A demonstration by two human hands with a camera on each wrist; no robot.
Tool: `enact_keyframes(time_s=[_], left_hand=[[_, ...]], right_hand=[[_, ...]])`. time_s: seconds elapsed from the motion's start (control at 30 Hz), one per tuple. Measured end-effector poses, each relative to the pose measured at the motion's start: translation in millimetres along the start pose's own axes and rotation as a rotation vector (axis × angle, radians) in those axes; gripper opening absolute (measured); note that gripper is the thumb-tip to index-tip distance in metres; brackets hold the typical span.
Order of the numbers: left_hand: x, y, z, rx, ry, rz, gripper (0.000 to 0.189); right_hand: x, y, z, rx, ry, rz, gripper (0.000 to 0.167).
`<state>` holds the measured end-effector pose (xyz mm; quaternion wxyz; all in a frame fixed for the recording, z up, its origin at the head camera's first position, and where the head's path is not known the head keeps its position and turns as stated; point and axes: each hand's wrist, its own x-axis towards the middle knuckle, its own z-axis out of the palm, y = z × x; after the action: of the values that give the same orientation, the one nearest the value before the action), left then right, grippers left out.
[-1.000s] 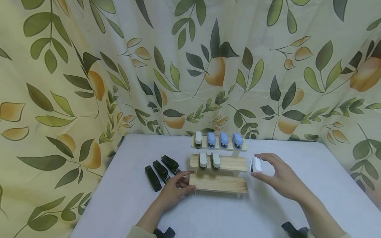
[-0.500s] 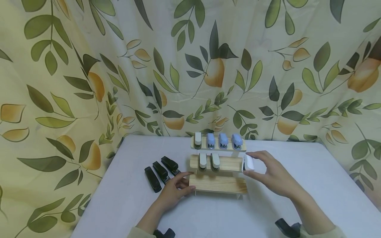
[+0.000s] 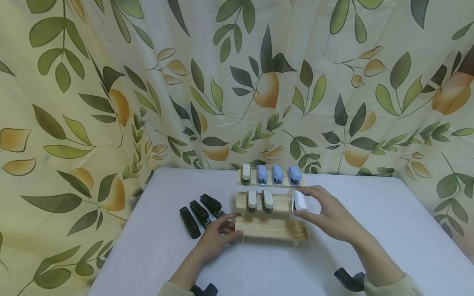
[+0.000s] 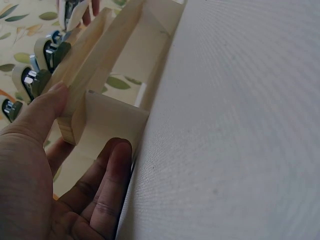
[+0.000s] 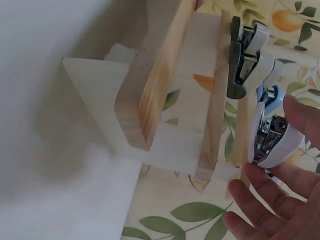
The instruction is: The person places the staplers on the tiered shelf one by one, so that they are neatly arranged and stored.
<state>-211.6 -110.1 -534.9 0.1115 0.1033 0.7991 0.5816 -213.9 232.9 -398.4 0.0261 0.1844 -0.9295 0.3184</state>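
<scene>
Cream curtain (image 3: 237, 127) printed with green leaves (image 3: 48, 31) and orange fruit (image 3: 267, 91); white worktop (image 3: 274, 267); pale, wood-grained rack (image 3: 271, 229); black staplers (image 3: 190, 222), light-blue staplers (image 3: 277, 173), grey-white staplers (image 3: 252, 199) and a white stapler (image 3: 300, 201).

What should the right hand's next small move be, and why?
Probably lower the white stapler onto the middle shelf: the right hand holds it over that shelf's right end, the right wrist view shows a gap beneath it, and it is clear of the two pale staplers there.

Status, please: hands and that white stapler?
Right hand pinching white stapler at right end of middle shelf. Left hand gripping bottom shelf. Nothing visibly blocking.
</scene>
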Motion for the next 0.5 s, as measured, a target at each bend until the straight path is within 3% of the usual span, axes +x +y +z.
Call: enact_keyframes(time_s=[0.5], left_hand=[[0.2, 0.8, 0.1, -0.002, 0.005, -0.013, 0.055]], right_hand=[[8.6, -7.4, 14.8, 0.029, -0.021, -0.041, 0.064]])
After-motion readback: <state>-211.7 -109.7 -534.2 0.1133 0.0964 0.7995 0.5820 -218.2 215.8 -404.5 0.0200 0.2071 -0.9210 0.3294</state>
